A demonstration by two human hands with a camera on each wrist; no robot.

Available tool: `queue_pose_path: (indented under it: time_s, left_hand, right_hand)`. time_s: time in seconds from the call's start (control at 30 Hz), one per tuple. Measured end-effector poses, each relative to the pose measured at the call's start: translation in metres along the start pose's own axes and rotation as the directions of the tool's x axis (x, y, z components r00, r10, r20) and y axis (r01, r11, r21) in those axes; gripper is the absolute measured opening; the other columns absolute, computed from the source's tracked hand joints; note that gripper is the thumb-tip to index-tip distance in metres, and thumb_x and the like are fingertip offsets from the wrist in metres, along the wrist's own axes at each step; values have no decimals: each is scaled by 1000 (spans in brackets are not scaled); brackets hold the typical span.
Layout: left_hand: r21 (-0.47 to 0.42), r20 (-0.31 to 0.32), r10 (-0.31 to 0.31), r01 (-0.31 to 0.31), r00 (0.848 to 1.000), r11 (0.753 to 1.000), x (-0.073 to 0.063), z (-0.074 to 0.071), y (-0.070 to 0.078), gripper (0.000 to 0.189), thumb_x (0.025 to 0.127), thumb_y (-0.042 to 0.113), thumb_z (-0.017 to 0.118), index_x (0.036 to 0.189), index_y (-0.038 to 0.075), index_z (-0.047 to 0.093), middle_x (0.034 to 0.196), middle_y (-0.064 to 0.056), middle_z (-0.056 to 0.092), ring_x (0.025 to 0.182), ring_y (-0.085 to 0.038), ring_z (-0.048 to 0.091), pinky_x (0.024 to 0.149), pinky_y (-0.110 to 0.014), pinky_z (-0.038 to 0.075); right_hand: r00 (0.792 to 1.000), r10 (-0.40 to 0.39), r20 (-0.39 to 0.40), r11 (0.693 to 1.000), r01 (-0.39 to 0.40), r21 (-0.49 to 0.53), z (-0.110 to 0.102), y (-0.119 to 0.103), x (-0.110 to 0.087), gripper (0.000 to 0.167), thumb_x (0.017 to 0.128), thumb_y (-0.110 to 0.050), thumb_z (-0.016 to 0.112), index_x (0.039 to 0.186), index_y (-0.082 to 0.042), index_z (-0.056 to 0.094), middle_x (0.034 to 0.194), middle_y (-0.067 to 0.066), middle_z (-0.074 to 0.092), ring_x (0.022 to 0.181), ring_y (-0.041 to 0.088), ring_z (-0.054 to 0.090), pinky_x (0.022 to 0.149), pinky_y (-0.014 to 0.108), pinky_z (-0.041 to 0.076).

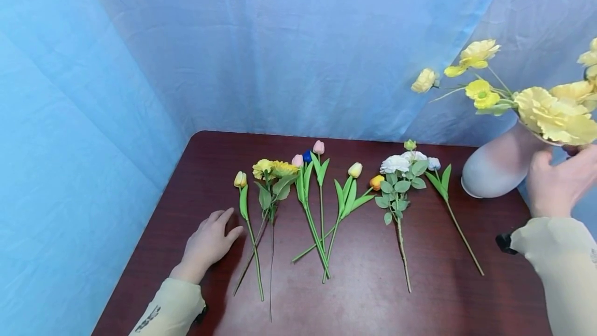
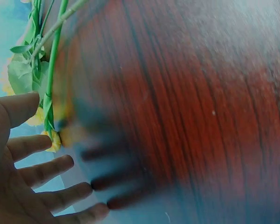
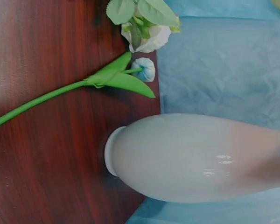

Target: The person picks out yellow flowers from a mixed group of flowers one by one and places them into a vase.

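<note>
My right hand [image 1: 562, 180] grips the white vase [image 1: 494, 162] near its narrow top, just below the rim; the fingertips are partly hidden behind the petals. Large yellow flowers [image 1: 555, 113] fan out of the vase's mouth. In the right wrist view the vase [image 3: 186, 158] shows its rounded body and base at the table, while the hand is out of sight. On the left, my left hand [image 1: 210, 242] rests with fingers spread beside a pale yellow tulip [image 1: 240, 179], holding nothing. The left wrist view shows these fingers [image 2: 42, 172] close over the tabletop.
Several artificial stems lie on the dark red table [image 1: 368, 305]: yellow flowers [image 1: 275, 169], a pink tulip [image 1: 318, 147], a dark blue bloom [image 1: 307, 156], an orange tulip [image 1: 377, 182], white flowers [image 1: 395, 164] and a light blue tulip [image 1: 434, 164]. Blue cloth [image 1: 298, 56] hangs behind.
</note>
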State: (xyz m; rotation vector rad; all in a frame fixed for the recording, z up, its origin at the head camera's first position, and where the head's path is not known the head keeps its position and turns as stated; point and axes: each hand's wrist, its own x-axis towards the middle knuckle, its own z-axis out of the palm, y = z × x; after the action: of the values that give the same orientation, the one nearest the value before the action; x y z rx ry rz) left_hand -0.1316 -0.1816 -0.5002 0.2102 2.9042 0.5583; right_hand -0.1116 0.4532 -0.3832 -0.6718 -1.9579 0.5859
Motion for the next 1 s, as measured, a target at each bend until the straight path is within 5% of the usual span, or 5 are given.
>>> queue_pose_path:
  time_s: [0.17,0.37,0.6,0.87,1.0]
  left_hand:
    - [9,-17,17,-16,1000,1000,-2,-1,3,60,102,37,62,151,4,50,143,-26,54,126,-49,54,95,-65,49]
    - [72,-28,36,-34,999,997,-6,1,6,49,98,28,70,141,5,61,138,-22,57,122,-46,55,89,-63,51]
    - [170,-55,132,-121,990,978,-8,12,6,51,91,28,80,136,8,65,138,-19,54,121,-48,54,91,-62,50]
    - [243,-61,298,-275,953,930,-13,26,27,59,85,40,84,134,11,67,133,-14,56,121,-45,55,89,-59,51]
    - [262,-62,370,-343,927,902,-13,33,43,54,87,37,83,132,12,68,131,-12,58,121,-43,55,90,-57,50]
  right_hand:
    - [1000,-11,5,1000,11,-12,2,4,-13,37,94,-12,44,91,-41,21,95,-25,17,94,-4,17,93,39,25]
    - [989,-140,37,990,141,-12,13,4,-31,5,87,-4,44,84,-6,41,92,-27,17,85,-9,13,78,28,18]
    - [970,-242,30,967,238,94,22,-1,-47,19,80,-1,47,93,11,53,87,-26,23,83,-8,17,70,30,19]
    - [945,-312,98,947,301,115,29,-7,-57,20,83,-2,50,97,12,56,82,15,43,85,45,40,72,48,28]
    - [922,-340,185,939,321,126,32,-12,-65,22,86,-2,51,103,11,57,93,26,49,91,45,45,75,50,31]
